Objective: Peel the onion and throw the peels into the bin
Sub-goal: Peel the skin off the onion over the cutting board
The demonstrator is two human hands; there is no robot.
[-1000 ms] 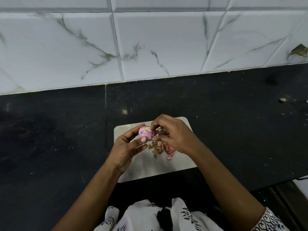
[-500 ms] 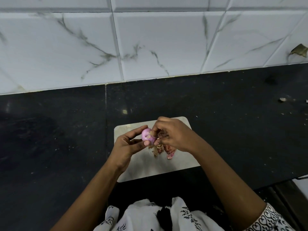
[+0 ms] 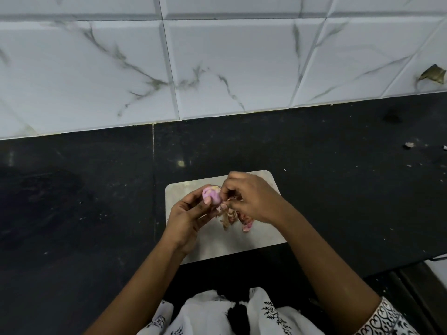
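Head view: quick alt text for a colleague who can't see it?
The left hand holds a small pink onion above a pale cutting board while the right hand pinches at its side. Loose peels lie on the board under the right hand; the board sits on a black counter below white marbled tiles.

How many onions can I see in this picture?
1. The pinkish onion is held in the left hand above the pale cutting board, with the right hand pinching at its side. Only loose peels lie on the board; the hands could hide another.
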